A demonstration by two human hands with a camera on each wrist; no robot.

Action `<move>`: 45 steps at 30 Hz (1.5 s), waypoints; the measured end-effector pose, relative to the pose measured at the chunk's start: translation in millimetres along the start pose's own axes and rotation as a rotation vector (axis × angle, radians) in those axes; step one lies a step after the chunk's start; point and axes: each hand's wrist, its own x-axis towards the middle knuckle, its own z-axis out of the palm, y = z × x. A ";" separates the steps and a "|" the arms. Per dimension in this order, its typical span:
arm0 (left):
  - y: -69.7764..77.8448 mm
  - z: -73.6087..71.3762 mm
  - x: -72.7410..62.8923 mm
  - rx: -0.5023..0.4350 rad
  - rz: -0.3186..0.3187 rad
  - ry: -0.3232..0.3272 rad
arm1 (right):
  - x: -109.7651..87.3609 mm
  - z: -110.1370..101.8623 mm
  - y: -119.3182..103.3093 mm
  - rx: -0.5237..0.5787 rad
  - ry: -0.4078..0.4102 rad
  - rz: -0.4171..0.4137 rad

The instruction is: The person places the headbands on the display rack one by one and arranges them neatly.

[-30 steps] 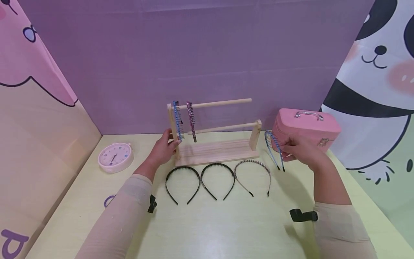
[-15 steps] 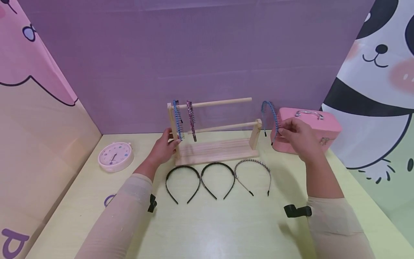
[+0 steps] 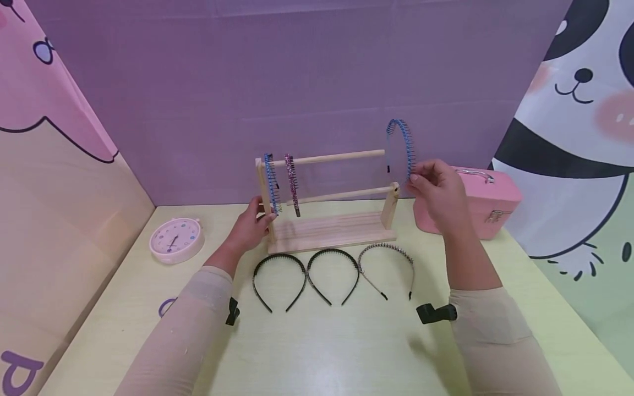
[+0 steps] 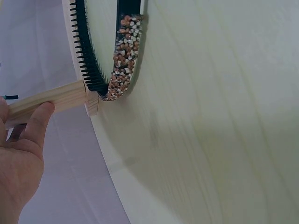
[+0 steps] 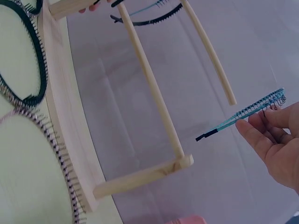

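My right hand pinches a blue beaded headband by one side, its arch up and its two ends down. The headband is in the air by the free right end of the upper rod of a wooden rack. My left hand grips the rack's left upright, thumb on the near face. Another blue headband and a purple glittery headband hang on the upper rod near its left end. The lower rod reaches the short right post.
Two black-toothed headbands and a pinkish beaded headband lie in a row before the rack. A pink case stands behind my right hand. A pink round clock sits at the left. A purple backdrop rises behind.
My right hand has lifted the blue headband from beside the pink case, up and to the left, to the upper rod's free end. My left hand stays on the upright.
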 end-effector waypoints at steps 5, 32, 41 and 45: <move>-0.4 0.1 0.5 -0.002 -0.002 0.000 | 1.6 21.2 -7.6 0.114 -0.053 -0.033; -3.6 -0.7 0.7 0.016 0.038 0.003 | -13.6 130.9 16.8 -0.093 -0.262 -0.006; -2.0 -0.7 -0.4 0.003 0.033 0.000 | -17.7 141.4 22.2 -0.111 -0.263 0.012; -4.3 -0.9 0.8 0.002 0.031 -0.001 | -17.8 142.2 25.4 -0.175 -0.263 -0.013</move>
